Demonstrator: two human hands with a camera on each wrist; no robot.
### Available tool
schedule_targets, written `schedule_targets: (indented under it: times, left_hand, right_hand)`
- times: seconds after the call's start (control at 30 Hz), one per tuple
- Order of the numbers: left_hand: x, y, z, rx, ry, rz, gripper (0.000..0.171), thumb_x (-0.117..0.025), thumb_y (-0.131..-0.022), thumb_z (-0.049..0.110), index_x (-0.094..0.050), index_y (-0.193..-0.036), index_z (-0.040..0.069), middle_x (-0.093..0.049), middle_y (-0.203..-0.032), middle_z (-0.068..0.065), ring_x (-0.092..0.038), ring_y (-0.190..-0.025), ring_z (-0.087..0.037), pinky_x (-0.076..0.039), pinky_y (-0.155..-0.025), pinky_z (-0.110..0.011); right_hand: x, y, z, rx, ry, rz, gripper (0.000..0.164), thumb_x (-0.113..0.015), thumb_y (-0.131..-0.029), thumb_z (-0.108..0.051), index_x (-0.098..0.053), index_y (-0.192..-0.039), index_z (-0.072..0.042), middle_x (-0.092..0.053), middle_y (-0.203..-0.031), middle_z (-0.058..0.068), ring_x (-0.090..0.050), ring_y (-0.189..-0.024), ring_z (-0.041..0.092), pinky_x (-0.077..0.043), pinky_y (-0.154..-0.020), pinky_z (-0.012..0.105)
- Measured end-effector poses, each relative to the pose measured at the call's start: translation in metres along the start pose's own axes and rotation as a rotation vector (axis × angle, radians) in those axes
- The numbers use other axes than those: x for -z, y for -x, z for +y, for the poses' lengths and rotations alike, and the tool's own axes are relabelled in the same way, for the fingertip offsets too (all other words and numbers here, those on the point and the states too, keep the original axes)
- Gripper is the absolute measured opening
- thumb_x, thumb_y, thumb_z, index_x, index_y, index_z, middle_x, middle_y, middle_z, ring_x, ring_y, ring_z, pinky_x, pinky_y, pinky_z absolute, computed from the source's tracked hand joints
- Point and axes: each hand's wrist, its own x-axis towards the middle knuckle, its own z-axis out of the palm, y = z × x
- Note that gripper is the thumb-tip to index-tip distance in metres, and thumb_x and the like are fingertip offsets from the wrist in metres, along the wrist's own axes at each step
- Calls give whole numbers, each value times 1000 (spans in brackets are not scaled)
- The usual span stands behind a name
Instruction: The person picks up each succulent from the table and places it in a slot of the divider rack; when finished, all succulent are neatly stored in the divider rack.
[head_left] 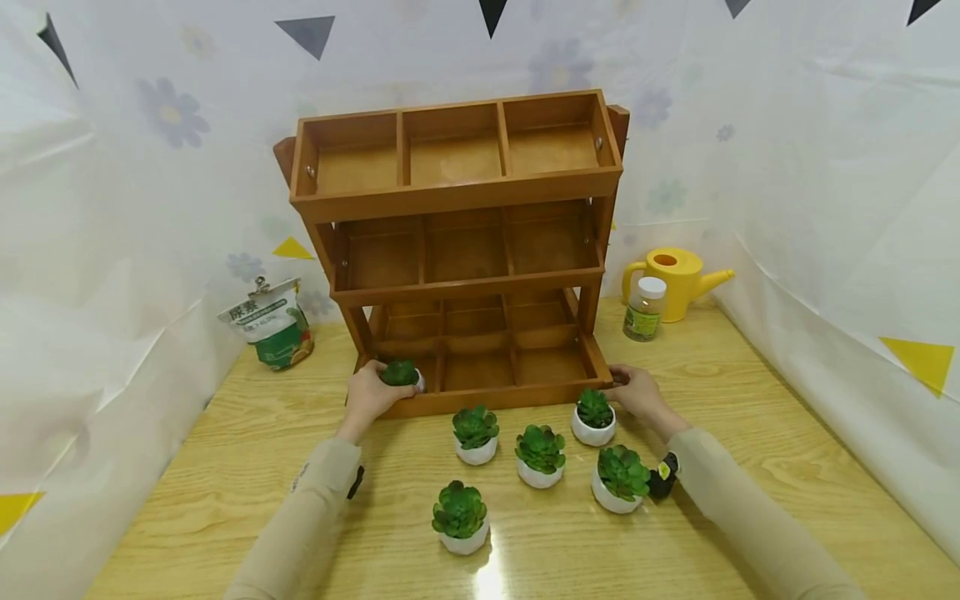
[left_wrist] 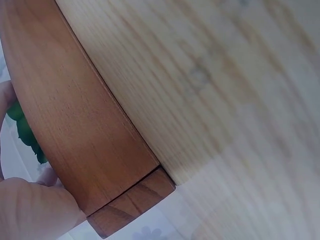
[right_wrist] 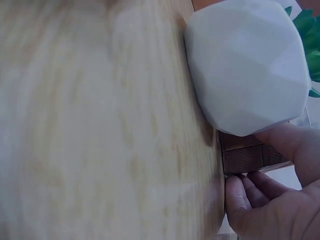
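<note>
A wooden three-tier planter shelf (head_left: 480,287) with divided compartments stands on the table. My left hand (head_left: 369,393) holds a small succulent (head_left: 401,373) in a white pot at the bottom tier's front left compartment. In the left wrist view, the shelf's front board (left_wrist: 75,105) hides most of that plant; thumb and fingers reach behind it. My right hand (head_left: 636,393) grips the bottom tier's front right corner, which lies between thumb and fingers in the right wrist view. Just in front of it sits a white faceted pot (right_wrist: 247,67) with a succulent.
Several other potted succulents (head_left: 540,454) stand on the table (head_left: 247,500) before the shelf. A clipped green-and-white bag (head_left: 276,327) is left of it. To the right are a white-capped jar (head_left: 643,310) and a yellow watering can (head_left: 678,287). Patterned white sheeting (head_left: 165,208) surrounds the table.
</note>
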Motion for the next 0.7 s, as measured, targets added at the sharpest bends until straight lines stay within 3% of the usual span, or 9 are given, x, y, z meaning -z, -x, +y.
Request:
schedule_targets:
  times: [0.43,0.7]
  left_hand:
    - [-1,5,1,-5,-11,12,67,-80,-75,35,-55,-120,-7,-61,-113,-26,-61,-98,-39,-54,-80,-48]
    - [-4,8,-1,-24,14,28,79,-79,-76,38,-47,-132,-6,-54,-126,-26,-54,-109,-40,-51,-86,-51]
  right_hand:
    - [0,1,-3,-8,9,5,61,-62,-88,-4,-37,-142,9,-45,-138,32,-46,-125,43,-46,-98,47]
    - [1,1,-4,-18,37,3,61,-62,-88,-5,-37,-141,10,-45,-137,32,-47,-124,43,-47,-96,46]
